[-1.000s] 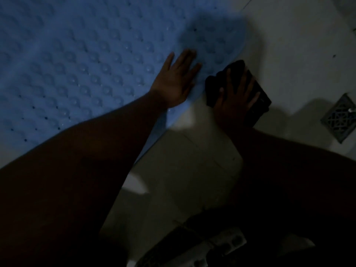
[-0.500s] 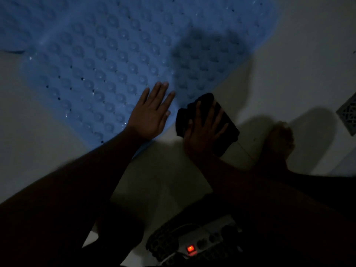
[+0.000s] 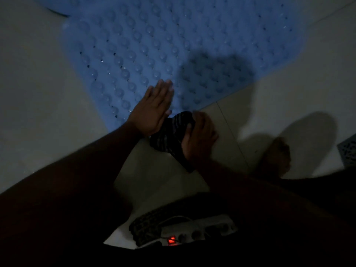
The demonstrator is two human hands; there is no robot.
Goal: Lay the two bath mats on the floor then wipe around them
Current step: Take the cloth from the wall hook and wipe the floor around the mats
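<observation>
A blue bath mat (image 3: 173, 45) with rows of round bumps lies flat on the pale tiled floor (image 3: 34, 93), filling the upper middle of the dim view. My left hand (image 3: 154, 108) rests flat on the mat's near corner, fingers together and holding nothing. Just right of it, my right hand (image 3: 198, 137) grips a dark striped cloth (image 3: 169, 133) that presses on the floor beside the mat's edge. A second blue edge (image 3: 55, 6) shows at the top left, probably the other mat.
A white power strip (image 3: 196, 231) with a lit red switch lies near the bottom, beside a dark ribbed object (image 3: 144, 226). My foot (image 3: 277, 157) stands on the tiles at the right. A metal floor drain grate (image 3: 347, 151) sits at the right edge.
My right hand has curled around the cloth and drawn it back along the mat's edge toward the left hand. The view has shifted, so the mat sits further up and to the right.
</observation>
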